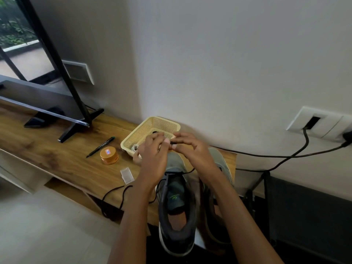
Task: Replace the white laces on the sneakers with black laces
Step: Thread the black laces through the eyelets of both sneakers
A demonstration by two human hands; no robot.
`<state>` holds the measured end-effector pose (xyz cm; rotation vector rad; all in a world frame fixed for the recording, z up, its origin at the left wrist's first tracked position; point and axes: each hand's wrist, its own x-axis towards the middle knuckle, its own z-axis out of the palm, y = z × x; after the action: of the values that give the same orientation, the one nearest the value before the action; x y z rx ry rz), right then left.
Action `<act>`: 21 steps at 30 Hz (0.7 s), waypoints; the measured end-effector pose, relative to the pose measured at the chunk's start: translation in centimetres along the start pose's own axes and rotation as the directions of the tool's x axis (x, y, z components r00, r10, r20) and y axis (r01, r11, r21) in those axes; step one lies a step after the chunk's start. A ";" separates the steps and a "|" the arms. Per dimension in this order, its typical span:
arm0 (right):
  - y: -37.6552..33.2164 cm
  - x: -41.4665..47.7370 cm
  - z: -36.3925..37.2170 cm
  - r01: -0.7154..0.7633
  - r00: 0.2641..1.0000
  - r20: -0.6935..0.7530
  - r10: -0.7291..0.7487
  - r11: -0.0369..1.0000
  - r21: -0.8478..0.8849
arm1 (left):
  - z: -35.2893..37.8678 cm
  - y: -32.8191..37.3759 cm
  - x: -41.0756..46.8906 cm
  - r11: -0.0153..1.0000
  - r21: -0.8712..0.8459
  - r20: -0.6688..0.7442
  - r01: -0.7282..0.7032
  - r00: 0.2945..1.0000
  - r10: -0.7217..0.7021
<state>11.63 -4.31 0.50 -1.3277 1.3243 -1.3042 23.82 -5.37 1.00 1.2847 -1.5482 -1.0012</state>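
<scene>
Two grey sneakers stand side by side on the wooden table's right end. The left sneaker [176, 212] has a black lace [114, 193] threaded through its lower eyelets, and the lace's loose end trails left over the table edge. The right sneaker [219, 206] is partly hidden by my right forearm. Above the toes, my left hand [152, 153] and my right hand [190, 149] meet and pinch the lace's black tip [173, 143] between their fingertips. A white lace [135, 148] shows in the basket corner.
A cream plastic basket [150, 126] sits behind the sneakers by the wall. On the table [57, 159] lie a black pen [100, 146], an orange round tin [109, 155] and a small clear plastic box [127, 175]. A TV stand [76, 126] is at left; black cables [285, 157] run from the wall socket.
</scene>
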 end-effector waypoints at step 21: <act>0.3 0.2 -0.2 0.009 0.991 -0.124 -0.050 0.951 -0.308 | 0.4 -0.6 0.1 0.998 0.035 -0.031 0.053 0.998 -0.052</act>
<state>11.42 -4.47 0.29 -1.4959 1.6562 -1.2588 23.60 -5.52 0.27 1.3661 -1.5227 -0.9864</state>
